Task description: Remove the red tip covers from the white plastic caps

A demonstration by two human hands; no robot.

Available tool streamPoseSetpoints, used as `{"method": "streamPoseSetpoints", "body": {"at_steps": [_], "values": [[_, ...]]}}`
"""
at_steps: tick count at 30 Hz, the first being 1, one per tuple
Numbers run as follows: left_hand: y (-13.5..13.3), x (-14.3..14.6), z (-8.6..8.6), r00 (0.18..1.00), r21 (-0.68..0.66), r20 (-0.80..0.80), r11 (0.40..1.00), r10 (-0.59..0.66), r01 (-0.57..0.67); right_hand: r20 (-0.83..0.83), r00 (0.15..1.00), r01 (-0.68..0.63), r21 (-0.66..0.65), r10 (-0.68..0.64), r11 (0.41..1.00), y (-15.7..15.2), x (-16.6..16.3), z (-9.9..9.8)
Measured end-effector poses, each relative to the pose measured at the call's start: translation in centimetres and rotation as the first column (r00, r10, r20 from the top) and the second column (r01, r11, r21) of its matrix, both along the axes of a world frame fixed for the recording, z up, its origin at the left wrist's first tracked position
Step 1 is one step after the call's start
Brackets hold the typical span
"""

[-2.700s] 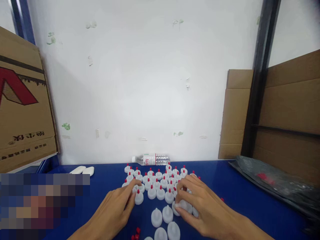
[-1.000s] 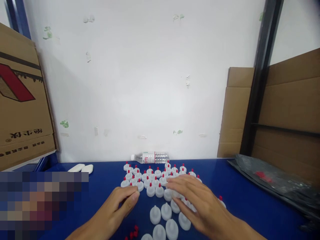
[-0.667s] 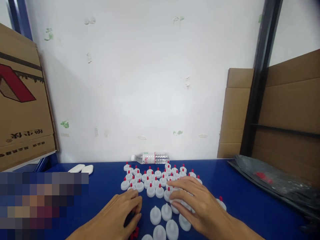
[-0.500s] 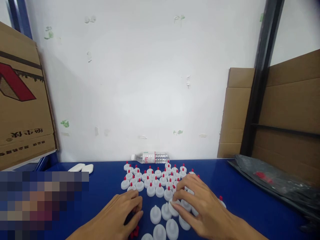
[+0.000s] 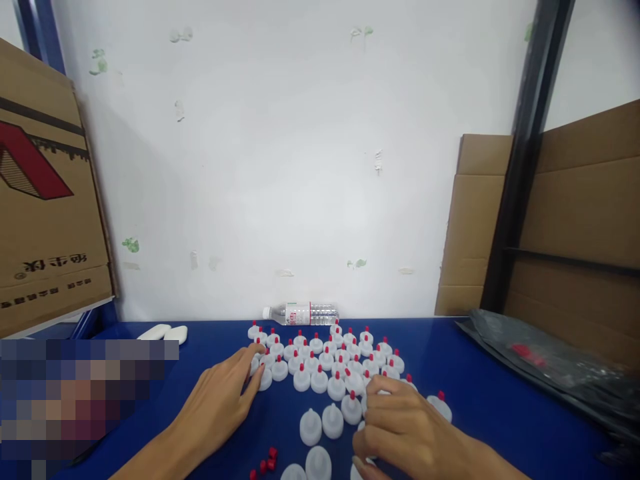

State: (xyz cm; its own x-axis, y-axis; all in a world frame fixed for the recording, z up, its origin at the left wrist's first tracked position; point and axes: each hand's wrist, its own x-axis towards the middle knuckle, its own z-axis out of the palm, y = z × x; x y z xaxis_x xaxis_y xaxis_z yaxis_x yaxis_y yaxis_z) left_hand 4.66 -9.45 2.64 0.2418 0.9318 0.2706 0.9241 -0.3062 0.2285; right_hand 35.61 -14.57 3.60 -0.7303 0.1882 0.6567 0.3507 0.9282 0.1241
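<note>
- Bright, even light across the white wall [image 5: 300,167], no hard glare.
- Soft grey shadow sits on the wall just right of the cardboard box [image 5: 45,200].
- Blue worktop [image 5: 490,400] evenly lit; only faint shadows under the left hand [image 5: 220,400] and right hand [image 5: 405,433].
- Wide-angle bend here: the dark post [image 5: 523,167] leans at the right edge.
- Lower-left corner is a pixelated patch [image 5: 90,400]; the black bag [image 5: 550,360] looks soft, slightly smeared.

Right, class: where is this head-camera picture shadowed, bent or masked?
Head view: soft, even light, faint shadow beside the brown cardboard box; the wide lens tilts the black metal post; a pixelated block masks the lower left; the white red-tipped plastic caps look fairly sharp.
</note>
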Motion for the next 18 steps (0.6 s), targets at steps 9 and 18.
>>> {"method": "streamPoseSetpoints", "body": {"at_steps": [9, 18], "values": [[0.1, 0.2, 0.3, 0.999, -0.045, -0.001, 0.998, -0.047, 0.047, 0.162, 0.981, 0.117, -0.053, -0.107, 0.992, -0.9, -0.7, -1.4], [0.3, 0.1, -0.1, 0.996, -0.023, 0.061, 0.998, -0.063, 0.064, 0.147, 0.982, 0.137, -0.105, -0.121, 0.985, -0.4, 0.0, -1.2]]}}
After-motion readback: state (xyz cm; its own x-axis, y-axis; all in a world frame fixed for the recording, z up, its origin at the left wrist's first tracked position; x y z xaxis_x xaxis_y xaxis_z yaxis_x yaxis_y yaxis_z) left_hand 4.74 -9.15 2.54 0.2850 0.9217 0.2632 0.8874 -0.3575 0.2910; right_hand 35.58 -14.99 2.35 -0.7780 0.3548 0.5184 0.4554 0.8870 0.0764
